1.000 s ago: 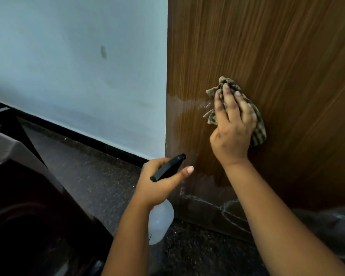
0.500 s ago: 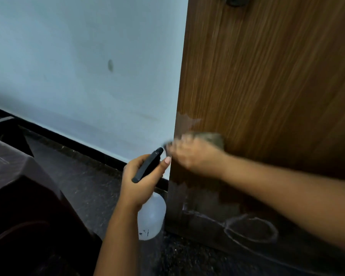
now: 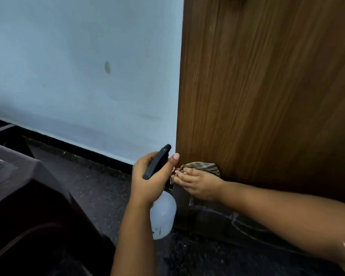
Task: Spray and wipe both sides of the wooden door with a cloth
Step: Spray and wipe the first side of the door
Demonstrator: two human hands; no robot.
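Observation:
The wooden door (image 3: 267, 92) fills the right half of the view, brown with vertical grain. My right hand (image 3: 197, 184) presses a checked cloth (image 3: 202, 167) against the door's lower left part, close to its edge. My left hand (image 3: 149, 180) grips a spray bottle: its black trigger head (image 3: 157, 162) points up toward the door edge, and its white body (image 3: 162, 216) hangs below my wrist. The two hands nearly touch. Part of the cloth is hidden under my right fingers.
A pale blue wall (image 3: 78, 66) with a black skirting strip (image 3: 78, 150) runs left of the door. Dark speckled floor (image 3: 100, 188) lies below. A dark brown piece of furniture (image 3: 24, 196) stands at the lower left. The door's dark bottom band (image 3: 217, 220) shows pale streaks.
My right hand has carried the cloth down and left across the door, from mid-panel to near its edge. The left hand and bottle stayed beside the door edge; the view shifted.

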